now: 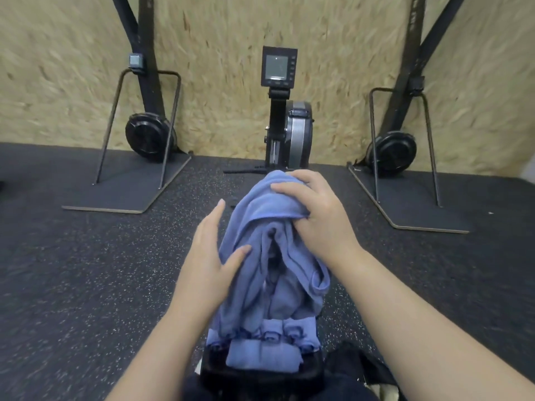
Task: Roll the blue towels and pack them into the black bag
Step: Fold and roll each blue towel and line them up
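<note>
A pale chipboard wall [231,30] runs across the back of the room, and below it the floor [72,270] is dark rubber matting flecked with light specks. Two black machines lean against the wall, one at the left [147,131] and one at the right [396,140], each on a flat base plate with a thin metal frame. Between them stands a rowing machine [292,131] with a small monitor [278,66] on top, facing the person.

In front of it a loose blue towel [278,256] hangs bunched and draped. The right hand [315,215] grips its upper end, fingers curled into the cloth. The left hand [208,256] lies flat against the towel's left side, fingers straight, holding nothing. Under the hanging towel, several rolled blue towels [262,353] sit packed together in the black bag [260,377] at the person's knees.
</note>
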Available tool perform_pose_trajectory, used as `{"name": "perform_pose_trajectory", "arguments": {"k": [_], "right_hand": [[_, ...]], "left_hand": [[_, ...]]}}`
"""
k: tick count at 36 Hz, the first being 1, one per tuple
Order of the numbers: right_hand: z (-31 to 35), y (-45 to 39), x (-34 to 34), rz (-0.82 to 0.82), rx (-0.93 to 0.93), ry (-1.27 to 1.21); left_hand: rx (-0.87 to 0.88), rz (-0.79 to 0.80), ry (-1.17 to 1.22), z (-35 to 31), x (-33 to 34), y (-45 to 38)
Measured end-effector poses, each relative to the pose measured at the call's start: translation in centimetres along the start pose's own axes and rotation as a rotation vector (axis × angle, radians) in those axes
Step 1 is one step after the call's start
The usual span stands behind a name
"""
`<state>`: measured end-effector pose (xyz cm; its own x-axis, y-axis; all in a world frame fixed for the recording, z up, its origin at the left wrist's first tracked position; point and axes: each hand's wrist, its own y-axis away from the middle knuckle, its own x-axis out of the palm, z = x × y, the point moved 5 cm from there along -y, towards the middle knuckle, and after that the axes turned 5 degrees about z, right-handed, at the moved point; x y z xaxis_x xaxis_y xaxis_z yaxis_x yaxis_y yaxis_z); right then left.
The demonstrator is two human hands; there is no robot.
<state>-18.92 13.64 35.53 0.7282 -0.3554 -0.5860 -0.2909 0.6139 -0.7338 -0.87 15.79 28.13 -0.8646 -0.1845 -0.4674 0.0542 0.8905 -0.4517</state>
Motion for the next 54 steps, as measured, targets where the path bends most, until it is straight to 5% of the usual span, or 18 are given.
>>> {"name": "perform_pose_trajectory", "arguments": {"k": [16, 41, 54], "right_hand": [[3.6, 12.4, 1.4, 0.005, 0.075, -0.108], [-2.7, 30.3, 10.4, 0.648, 0.504, -0.017], [-5.1, 31.8, 13.6, 0.88, 0.6, -0.012]], "left_hand": [[-0.027, 0.216, 0.148, 0.6, 2.0, 10.0], [-0.181, 0.614, -0.22, 12.9, 9.6, 18.9], [-0.225, 0.779, -0.351, 17.2, 12.4, 18.9]]}}
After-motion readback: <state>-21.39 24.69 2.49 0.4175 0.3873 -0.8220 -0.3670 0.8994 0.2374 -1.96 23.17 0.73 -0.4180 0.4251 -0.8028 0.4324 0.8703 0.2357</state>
